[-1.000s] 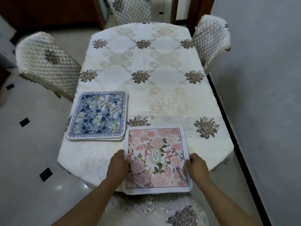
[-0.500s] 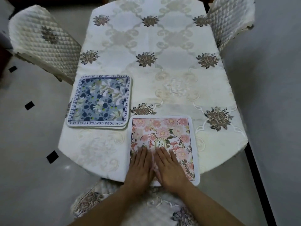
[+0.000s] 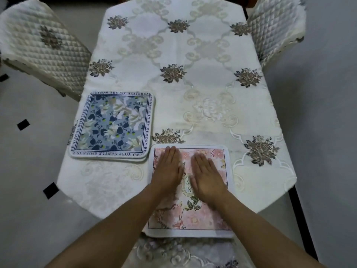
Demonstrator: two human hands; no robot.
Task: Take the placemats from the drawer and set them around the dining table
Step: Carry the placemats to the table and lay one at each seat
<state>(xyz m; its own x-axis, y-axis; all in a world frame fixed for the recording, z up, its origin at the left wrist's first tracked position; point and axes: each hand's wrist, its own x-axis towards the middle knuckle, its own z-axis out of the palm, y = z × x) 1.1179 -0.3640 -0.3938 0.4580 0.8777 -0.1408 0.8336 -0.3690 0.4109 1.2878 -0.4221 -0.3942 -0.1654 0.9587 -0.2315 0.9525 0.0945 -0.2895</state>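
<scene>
A: Where does the pink placemat (image 3: pixel 204 215) lie against the hands?

B: Straight under them, low in the middle of the frame. The left hand (image 3: pixel 168 171) and right hand (image 3: pixel 207 176) both lie flat on it, palms down, fingers stretched out and close together, gripping nothing. Its near edge hangs a little over the table (image 3: pixel 193 55) edge, above a chair (image 3: pixel 185 254) at the bottom of the frame.

A: And the other mats?

B: The blue placemat (image 3: pixel 114 125) sits left of centre, up and to the left of the hands, its lower right corner just beside the pink mat's upper left corner. More edges show beneath it, so it looks like a small stack. The left hand is the nearer one to it.

A: So which way would the next reach go?

B: Likely up and left from the left hand, if the stack is to be spread to the other seats. One chair (image 3: pixel 44 45) stands at the upper left, another chair (image 3: pixel 276 26) at the upper right, and neither has a mat in front of it yet.

A: Any writing?

B: The blue mat's border reads in part "BLOSSOM ARE MY HEARTBREA", "WATCH IN MY MEMORY" and, upside down, "YOUR GENTLE SMILE IS". The pink mat has an oval emblem (image 3: pixel 187 185) between the hands; its letters are too small to read surely
</scene>
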